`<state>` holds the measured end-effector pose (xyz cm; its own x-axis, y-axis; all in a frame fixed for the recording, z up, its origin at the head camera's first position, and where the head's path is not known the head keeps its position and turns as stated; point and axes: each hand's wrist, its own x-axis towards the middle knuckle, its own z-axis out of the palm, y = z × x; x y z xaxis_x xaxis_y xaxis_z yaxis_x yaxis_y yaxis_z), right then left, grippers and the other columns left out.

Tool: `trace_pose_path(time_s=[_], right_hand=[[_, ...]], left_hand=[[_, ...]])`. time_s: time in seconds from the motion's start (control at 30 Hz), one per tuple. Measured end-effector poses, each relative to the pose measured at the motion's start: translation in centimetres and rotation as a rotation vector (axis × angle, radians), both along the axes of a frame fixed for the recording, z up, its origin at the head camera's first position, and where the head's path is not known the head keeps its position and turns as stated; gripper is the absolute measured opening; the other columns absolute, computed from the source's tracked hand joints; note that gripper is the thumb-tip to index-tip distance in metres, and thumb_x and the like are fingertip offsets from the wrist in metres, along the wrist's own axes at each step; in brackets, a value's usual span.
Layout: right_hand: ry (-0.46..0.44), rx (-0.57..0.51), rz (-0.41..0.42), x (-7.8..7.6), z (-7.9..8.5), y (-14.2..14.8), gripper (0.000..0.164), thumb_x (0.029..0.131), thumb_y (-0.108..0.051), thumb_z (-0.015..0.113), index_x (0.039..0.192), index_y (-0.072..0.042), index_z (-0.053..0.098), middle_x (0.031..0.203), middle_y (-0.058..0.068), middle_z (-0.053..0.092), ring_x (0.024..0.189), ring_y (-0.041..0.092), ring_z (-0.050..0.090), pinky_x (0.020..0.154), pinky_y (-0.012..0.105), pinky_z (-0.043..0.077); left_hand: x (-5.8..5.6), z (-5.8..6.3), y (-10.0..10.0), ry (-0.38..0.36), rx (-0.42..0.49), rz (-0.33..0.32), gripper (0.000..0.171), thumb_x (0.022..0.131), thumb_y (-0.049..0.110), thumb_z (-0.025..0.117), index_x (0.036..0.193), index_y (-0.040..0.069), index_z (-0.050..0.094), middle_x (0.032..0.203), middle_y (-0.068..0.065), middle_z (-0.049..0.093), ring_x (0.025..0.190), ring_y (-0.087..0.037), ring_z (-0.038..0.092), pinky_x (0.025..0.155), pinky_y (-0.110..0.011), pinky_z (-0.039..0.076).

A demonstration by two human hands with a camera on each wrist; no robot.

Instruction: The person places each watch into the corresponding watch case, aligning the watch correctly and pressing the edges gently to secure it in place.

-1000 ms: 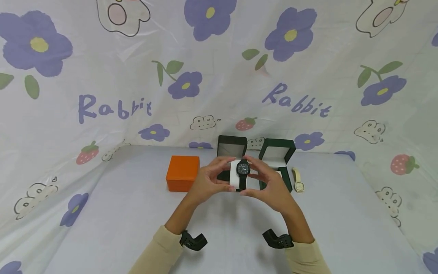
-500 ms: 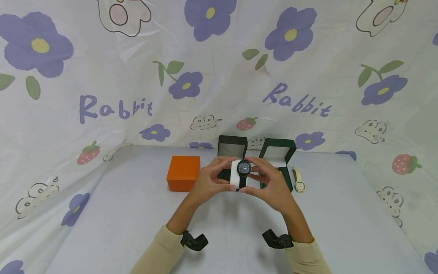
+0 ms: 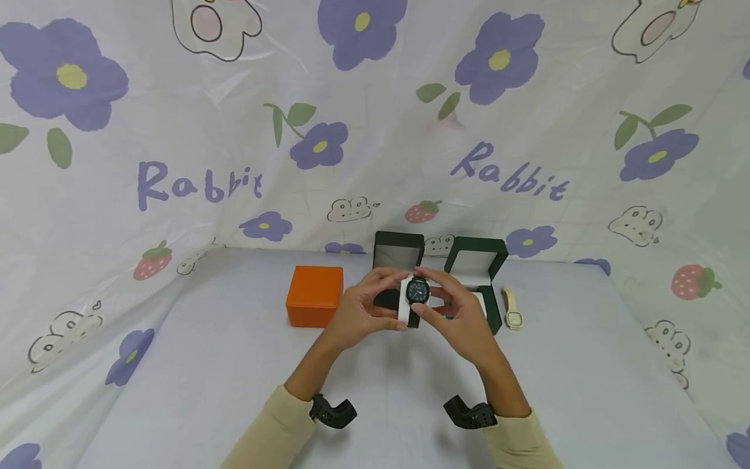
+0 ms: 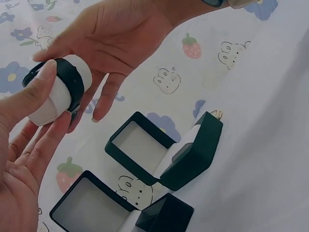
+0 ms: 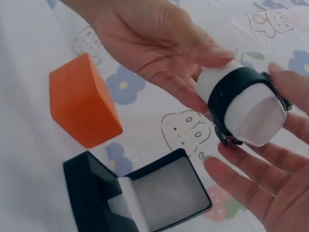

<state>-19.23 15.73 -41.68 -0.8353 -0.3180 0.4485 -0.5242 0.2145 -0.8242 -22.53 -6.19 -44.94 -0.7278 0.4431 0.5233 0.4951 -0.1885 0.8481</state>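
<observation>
A black wristwatch (image 3: 418,290) with a dark square-round face is wrapped around a white watch cushion (image 5: 216,79), held up over the table in front of an open box. My left hand (image 3: 357,309) grips the cushion's left end between thumb and fingers. From the other side, my right hand (image 3: 465,322) pinches the watch, thumb at the lower edge of the face and fingertips at its upper edge. The right wrist view shows the strap and buckle (image 5: 227,137) underneath, close to the right fingertips. Behind the hands stands a black box (image 3: 399,249), lid raised.
A dark green box (image 3: 494,311), also with its lid up, is right of the black one. Farther right lies a gold-coloured watch (image 3: 512,311). A closed orange box (image 3: 314,296) sits at left. A patterned curtain (image 3: 387,163) hangs behind the white table (image 3: 234,365).
My right thumb has moved up from the lower strap to the watch face, and the right wrist has shifted slightly left. The cushion has turned a little; the left hand keeps its grip.
</observation>
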Motion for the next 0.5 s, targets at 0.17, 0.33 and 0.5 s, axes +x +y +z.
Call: trace_pose_path(time_s=[0.17, 0.33, 0.5], right_hand=[[-0.014, -0.078, 0.037, -0.18, -0.12, 0.21, 0.055, 0.09, 0.0, 0.075, 0.141, -0.015, 0.06, 0.141, 0.005, 0.057, 0.122, 0.028, 0.062, 0.085, 0.033, 0.061], [-0.017, -0.101, 0.056, -0.27, -0.1, 0.24, 0.056, 0.089, 0.004, 0.075, 0.14, -0.012, 0.061, 0.14, 0.007, 0.057, 0.124, 0.027, 0.06, 0.089, 0.035, 0.06], [-0.02, -0.087, 0.039, -0.18, -0.2, 0.34, 0.058, 0.087, 0.003, 0.078, 0.141, -0.012, 0.061, 0.142, 0.006, 0.057, 0.125, 0.027, 0.058, 0.089, 0.036, 0.06]], left_hand=[[-0.03, 0.11, 0.1, 0.007, -0.011, 0.018, 0.081, 0.071, -0.014, 0.085, 0.145, 0.003, 0.055, 0.141, -0.012, 0.048, 0.132, -0.028, 0.051, 0.08, -0.041, 0.062], [0.0, 0.18, 0.13, 0.006, -0.026, 0.032, 0.08, 0.072, -0.01, 0.086, 0.145, 0.006, 0.056, 0.14, -0.011, 0.049, 0.132, -0.028, 0.052, 0.08, -0.041, 0.062], [-0.02, -0.01, 0.2, -0.005, -0.034, 0.03, 0.08, 0.073, -0.008, 0.087, 0.145, 0.008, 0.057, 0.14, -0.009, 0.05, 0.131, -0.028, 0.052, 0.08, -0.041, 0.062]])
